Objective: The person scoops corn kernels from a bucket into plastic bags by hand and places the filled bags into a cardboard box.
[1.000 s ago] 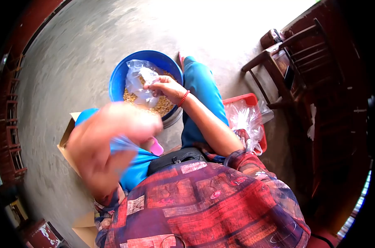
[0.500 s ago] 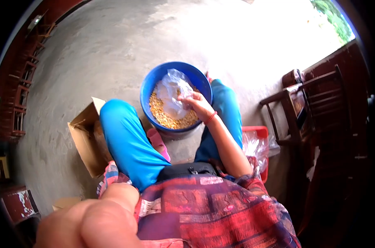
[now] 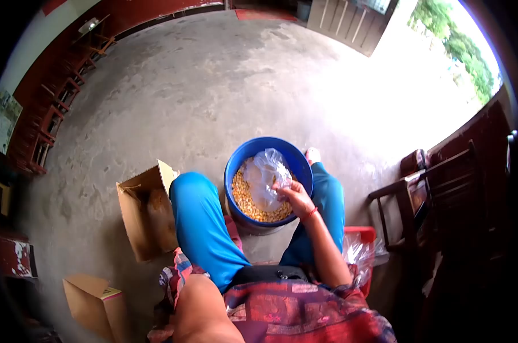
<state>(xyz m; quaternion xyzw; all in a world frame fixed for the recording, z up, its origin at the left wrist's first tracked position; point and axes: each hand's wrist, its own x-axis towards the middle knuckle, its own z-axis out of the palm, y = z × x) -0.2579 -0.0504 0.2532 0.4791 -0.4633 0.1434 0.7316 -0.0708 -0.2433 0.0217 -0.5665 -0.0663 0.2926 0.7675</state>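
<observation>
The right hand (image 3: 296, 199) has its fingers closed on the edge of a clear plastic bag (image 3: 266, 170), which lies inside the blue bucket (image 3: 243, 153), upon the yellow kernels (image 3: 244, 197). The bucket stands on the floor (image 3: 184, 103), between the two knees. What the bag contains, I cannot see well. Only the left arm (image 3: 202, 311) appears; its hand is outside the view, so its state I cannot tell.

labels: none legible | numbers: none legible | signs: none legible
</observation>
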